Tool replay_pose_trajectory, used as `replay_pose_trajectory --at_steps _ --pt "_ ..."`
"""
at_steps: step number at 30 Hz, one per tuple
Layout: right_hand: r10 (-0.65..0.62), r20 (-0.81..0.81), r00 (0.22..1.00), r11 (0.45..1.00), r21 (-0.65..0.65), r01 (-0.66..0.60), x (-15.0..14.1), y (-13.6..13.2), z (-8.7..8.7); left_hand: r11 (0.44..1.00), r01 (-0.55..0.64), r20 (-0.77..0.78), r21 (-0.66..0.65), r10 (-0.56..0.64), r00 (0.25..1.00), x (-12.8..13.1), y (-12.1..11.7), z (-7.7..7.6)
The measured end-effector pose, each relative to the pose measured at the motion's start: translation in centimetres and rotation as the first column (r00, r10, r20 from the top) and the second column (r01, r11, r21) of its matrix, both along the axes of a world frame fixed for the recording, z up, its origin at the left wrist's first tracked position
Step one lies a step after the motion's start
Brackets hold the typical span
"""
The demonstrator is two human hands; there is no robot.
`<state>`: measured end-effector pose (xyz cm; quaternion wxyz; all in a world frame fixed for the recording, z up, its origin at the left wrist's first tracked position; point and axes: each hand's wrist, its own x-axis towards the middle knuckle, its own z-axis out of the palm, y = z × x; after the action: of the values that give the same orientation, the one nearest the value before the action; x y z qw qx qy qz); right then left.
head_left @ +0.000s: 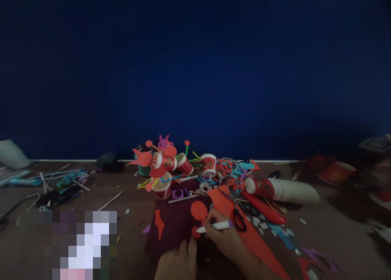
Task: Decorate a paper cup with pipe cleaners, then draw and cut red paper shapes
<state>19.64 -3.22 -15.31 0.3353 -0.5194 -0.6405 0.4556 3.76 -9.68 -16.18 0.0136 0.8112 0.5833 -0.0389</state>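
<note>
A white marker with a purple end is gripped in my right hand, its tip at a small orange-red paper circle. That circle lies on a dark maroon sheet. My left hand rests on the sheet just below the circle, fingers laid flat, fingertips close to its lower edge. Beyond the marker is a larger orange-red paper circle. To the left lies a pointed orange paper scrap. Black-handled scissors lie on an orange sheet partly under my right forearm.
Decorated paper cups stand and lean at the back, some with paper shapes and pipe cleaners. A cup stack lies on its side at right, near a red elongated object. Straws and scraps cover the left; a blue wall stands behind.
</note>
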Motion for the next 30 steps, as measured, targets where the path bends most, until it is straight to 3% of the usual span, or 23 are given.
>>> replay_pose_trajectory --at_steps 14,30 --pt "-0.007 0.043 0.999 1.000 -0.009 0.007 -0.33 0.00 0.28 1.000 0.005 -0.026 0.028 -0.004 1.000 0.09 0.01 -0.12" --pt "-0.025 -0.009 1.000 0.999 -0.035 0.024 -0.31 -0.16 0.80 0.998 -0.005 -0.010 -0.061 0.005 1.000 0.17 0.18 0.54"
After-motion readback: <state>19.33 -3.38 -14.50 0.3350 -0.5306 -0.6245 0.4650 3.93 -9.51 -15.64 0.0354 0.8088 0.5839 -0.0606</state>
